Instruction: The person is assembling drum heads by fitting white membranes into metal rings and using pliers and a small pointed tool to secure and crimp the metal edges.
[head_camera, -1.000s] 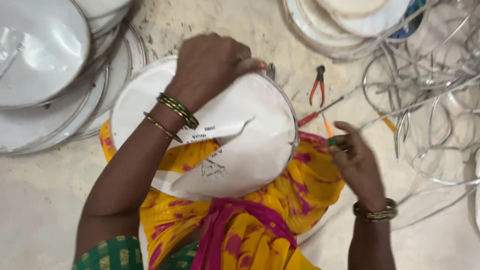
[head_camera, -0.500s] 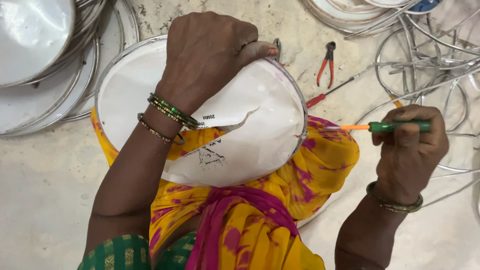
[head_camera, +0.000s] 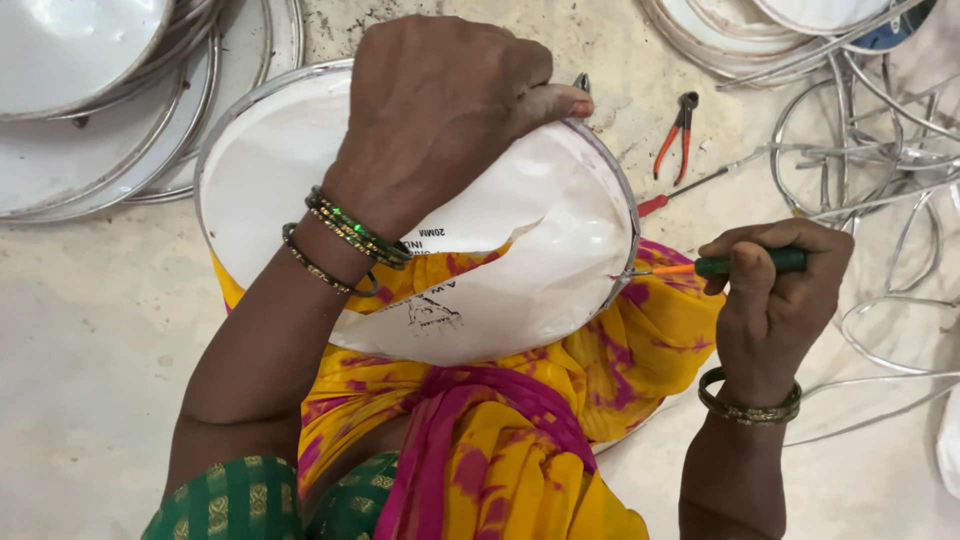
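So the main thing here is a round white disc in a metal ring (head_camera: 300, 170), sitting on the person's lap over the yellow and pink cloth (head_camera: 560, 400), with a torn white film (head_camera: 540, 270) curling up off its near side. The left hand (head_camera: 440, 110) is planted flat on top at the far edge, fingers curled over the rim and the thumb sticking out to the right. The right hand (head_camera: 770, 300) has its fingers wrapped tight around a green-handled screwdriver (head_camera: 745, 265), orange collar showing, and the tip is touching the ring's right edge. Just past that on the floor (head_camera: 90, 330) there's a pair of red-handled pliers (head_camera: 678, 135) and another red-handled tool (head_camera: 690, 188). Stacks of similar framed discs (head_camera: 90, 110) sit at top left, and a tangle of bare wire rings (head_camera: 860, 170) is off to the right.
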